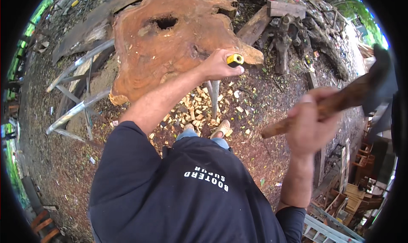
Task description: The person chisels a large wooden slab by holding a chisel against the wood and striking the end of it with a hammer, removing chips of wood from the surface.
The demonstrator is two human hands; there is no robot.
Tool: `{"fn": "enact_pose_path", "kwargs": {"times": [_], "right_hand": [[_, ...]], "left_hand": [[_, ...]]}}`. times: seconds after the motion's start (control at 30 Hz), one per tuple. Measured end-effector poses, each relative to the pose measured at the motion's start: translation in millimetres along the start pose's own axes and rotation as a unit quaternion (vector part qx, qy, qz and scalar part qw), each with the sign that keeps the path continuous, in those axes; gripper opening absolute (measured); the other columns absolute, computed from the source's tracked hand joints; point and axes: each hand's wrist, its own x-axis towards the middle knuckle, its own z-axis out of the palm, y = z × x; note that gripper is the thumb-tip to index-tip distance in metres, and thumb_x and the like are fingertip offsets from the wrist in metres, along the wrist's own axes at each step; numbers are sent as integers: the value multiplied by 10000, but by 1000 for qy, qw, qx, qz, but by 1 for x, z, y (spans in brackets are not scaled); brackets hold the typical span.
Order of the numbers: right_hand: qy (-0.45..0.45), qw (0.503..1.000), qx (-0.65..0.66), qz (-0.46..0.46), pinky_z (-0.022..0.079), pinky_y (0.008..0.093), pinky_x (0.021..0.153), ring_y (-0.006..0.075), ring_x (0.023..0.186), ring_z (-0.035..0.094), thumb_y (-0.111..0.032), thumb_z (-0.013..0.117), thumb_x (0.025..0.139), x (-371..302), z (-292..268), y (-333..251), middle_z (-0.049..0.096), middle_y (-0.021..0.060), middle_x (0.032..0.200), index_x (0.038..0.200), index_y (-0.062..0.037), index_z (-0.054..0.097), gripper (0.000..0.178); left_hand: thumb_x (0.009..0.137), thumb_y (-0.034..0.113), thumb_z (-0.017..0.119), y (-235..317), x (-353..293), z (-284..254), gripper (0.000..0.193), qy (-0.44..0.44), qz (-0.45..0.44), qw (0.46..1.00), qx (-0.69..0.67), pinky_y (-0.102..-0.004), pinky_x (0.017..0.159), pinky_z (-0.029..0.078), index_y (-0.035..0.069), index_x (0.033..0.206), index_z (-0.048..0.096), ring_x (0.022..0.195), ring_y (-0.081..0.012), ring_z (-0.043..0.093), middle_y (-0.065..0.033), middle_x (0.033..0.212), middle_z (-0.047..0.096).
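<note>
A broad reddish-brown wood slab [178, 43] with ragged edges and dark hollows lies before me, raised on legs. My left hand [219, 65] is closed round a yellow-and-black chisel handle [235, 60] at the slab's near right edge; its round butt faces up. The blade is hidden below the hand. Out to the right, my right hand [312, 124] grips a wooden-handled hammer [335, 103], lifted clear of the chisel. The hammer's dark head, at the upper right, is blurred, so its exact shape is unclear.
Pale wood chips [193, 107] litter the ground round my feet and the slab's leg [215, 98]. A metal frame [80, 98] stands at left. Beyond the slab at right are a gnarled stump [284, 43] and planks. A ladder [325, 232] and piled wood lie lower right.
</note>
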Motion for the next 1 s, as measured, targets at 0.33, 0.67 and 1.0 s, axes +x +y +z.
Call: {"fn": "enact_pose_path", "kwargs": {"times": [0.33,0.67,1.0], "right_hand": [[-137,952,-233,145,450,315,480,132,539,563,-38,590,816,9,4,17,603,50,679,1032,-4,547,223],[-324,823,-444,145,511,355,479,214,513,601,-73,611,839,-24,26,66,621,106,702,994,-16,483,209],[77,994,9,-70,491,252,474,122,509,568,9,573,870,43,-41,-36,607,51,686,1013,-45,611,157]], "left_hand": [[825,216,781,-2,-5,-5,237,35,-8,999,3,-260,597,440,57,753,620,641,-45,515,48,678,580],[851,261,786,3,2,-1,256,17,-3,1000,-22,-291,663,482,43,913,667,699,-68,556,32,738,612],[844,220,763,-2,-3,3,232,10,-39,999,-27,-288,674,472,39,954,668,703,-73,541,0,766,645]]}}
